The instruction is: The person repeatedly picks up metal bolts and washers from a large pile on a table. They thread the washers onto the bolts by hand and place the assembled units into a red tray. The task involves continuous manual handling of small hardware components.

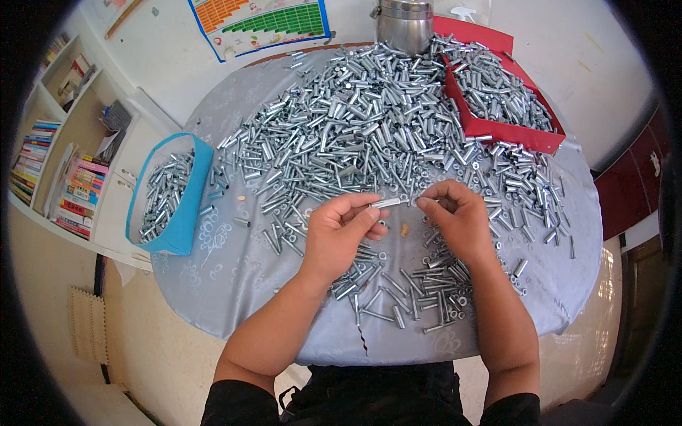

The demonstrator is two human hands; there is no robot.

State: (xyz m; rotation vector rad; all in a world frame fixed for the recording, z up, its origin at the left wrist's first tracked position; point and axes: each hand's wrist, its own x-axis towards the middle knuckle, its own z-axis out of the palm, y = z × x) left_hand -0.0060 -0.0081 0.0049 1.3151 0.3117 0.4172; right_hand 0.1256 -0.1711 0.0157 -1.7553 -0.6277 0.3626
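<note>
Between the thumb and fingers of my left hand point(334, 241) is a shiny metal sleeve anchor point(388, 203), lying nearly level and pointing right. My right hand point(460, 224) is closed in a pinch by the anchor's right end. Whatever sits between those fingertips is too small to make out. Beyond both hands spreads a big heap of metal sleeves and bolts point(341, 128). Nearer me, below the hands, lies a smaller scatter of long bolts, nuts and washers point(408, 295).
A blue bin point(192, 206) holding metal sleeves stands at the left of the round table point(206, 291), which has a grey cloth. At the back right are a red box point(508, 133) full of parts and a steel canister point(405, 28). A bookshelf point(71, 135) stands at far left.
</note>
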